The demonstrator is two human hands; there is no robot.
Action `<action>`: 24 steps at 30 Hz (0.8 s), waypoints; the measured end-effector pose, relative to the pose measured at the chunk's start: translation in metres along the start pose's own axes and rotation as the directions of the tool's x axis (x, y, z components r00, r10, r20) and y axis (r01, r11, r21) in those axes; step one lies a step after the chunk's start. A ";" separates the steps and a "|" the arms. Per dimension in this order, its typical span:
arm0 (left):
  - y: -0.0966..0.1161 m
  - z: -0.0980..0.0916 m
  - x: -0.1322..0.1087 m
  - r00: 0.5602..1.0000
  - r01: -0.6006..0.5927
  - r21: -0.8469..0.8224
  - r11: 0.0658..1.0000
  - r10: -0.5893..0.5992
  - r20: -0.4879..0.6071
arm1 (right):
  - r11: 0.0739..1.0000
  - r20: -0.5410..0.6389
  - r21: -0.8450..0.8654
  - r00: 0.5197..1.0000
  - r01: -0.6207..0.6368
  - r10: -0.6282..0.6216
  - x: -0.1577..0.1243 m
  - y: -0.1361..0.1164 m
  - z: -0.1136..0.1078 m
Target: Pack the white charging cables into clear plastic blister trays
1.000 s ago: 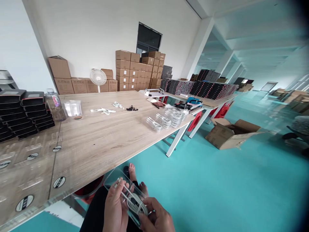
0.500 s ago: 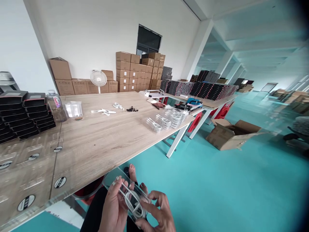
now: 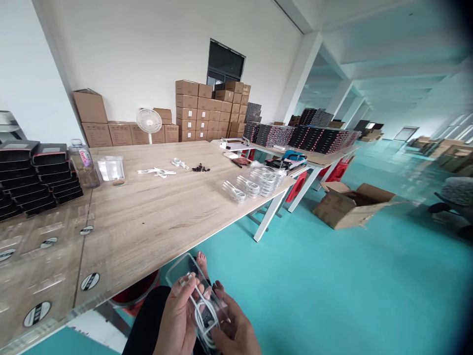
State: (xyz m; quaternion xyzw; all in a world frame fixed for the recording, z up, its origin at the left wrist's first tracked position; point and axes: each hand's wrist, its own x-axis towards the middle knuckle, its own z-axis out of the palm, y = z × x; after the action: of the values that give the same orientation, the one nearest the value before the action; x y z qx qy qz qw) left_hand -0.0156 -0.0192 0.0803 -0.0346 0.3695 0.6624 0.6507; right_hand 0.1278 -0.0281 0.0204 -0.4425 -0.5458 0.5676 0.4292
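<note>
A coiled white cable (image 3: 205, 315) lies in a clear plastic tray (image 3: 176, 266) held low in front of my lap, beyond the table's front edge. From the left and below, my left hand (image 3: 174, 318) supports the tray, its thumb pressing the cable's connector end near the upper part. My right hand (image 3: 236, 323) closes around the tray's right side, fingers at the far edge and thumb on the lower part of the coil. Some of the coil is hidden behind the fingers. On the table, several packed white cables (image 3: 249, 186) sit at the right edge.
Clear trays with round labels (image 3: 89, 281) cover the table's left part. Black boxes (image 3: 55, 170) are stacked there beside a bottle (image 3: 84, 162). Loose white cables (image 3: 157, 172) and small black pieces (image 3: 201, 168) lie farther back. An opened carton (image 3: 342, 212) stands on the floor.
My right hand has moved left and closed in around the tray's side, its thumb now on the coil. The tray has shifted slightly right and turned a little more upright.
</note>
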 end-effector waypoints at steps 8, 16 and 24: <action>-0.015 -0.016 -0.001 0.986 0.085 0.152 0.985 -0.106 0.132 | 0.999 0.125 -0.050 0.992 -0.020 0.026 0.013 -0.012 -0.017; -0.021 -0.017 -0.001 0.983 0.108 0.124 0.986 -0.124 0.132 | 0.872 0.055 -0.489 0.998 0.017 0.012 0.011 -0.038 -0.010; 0.006 -0.013 0.006 0.982 0.111 0.079 0.991 -0.121 0.145 | 0.998 0.180 -0.029 0.982 -0.062 0.066 0.003 -0.004 -0.003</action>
State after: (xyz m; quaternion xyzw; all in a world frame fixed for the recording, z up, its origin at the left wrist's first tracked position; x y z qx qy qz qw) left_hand -0.0272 -0.0207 0.0705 0.0169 0.3402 0.6106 0.7150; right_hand 0.1303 -0.0245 0.0241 -0.4114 -0.5744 0.6125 0.3544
